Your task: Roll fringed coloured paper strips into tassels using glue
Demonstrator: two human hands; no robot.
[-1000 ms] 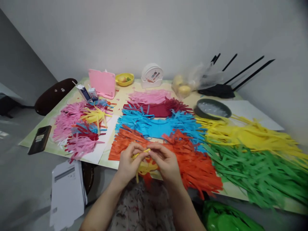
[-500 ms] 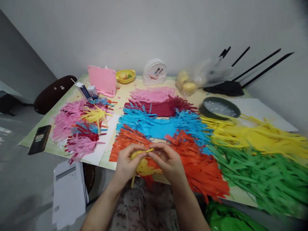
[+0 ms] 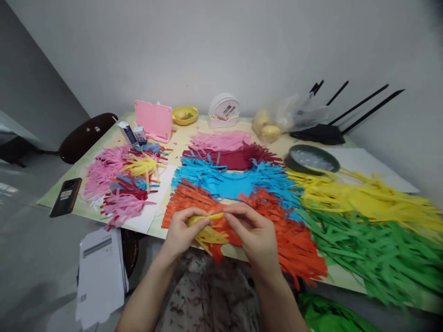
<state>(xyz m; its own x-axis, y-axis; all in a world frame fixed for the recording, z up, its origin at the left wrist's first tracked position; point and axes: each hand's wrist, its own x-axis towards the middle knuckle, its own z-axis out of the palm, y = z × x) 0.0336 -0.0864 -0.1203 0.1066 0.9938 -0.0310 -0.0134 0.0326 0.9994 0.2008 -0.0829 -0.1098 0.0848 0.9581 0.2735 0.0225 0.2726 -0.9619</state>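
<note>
With forearms [image 3: 148, 290] stretched forward and angled inward, our left hand [image 3: 183, 230] and right hand [image 3: 255, 234] both pinch the yellow fringe [image 3: 210, 235], which hangs at the table's [image 3: 57, 191] near edge.

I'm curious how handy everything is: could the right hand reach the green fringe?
Probably yes: the green fringe lies largely uncovered beside the orange fringe, though the right hand is pinching a yellow strip.
</note>
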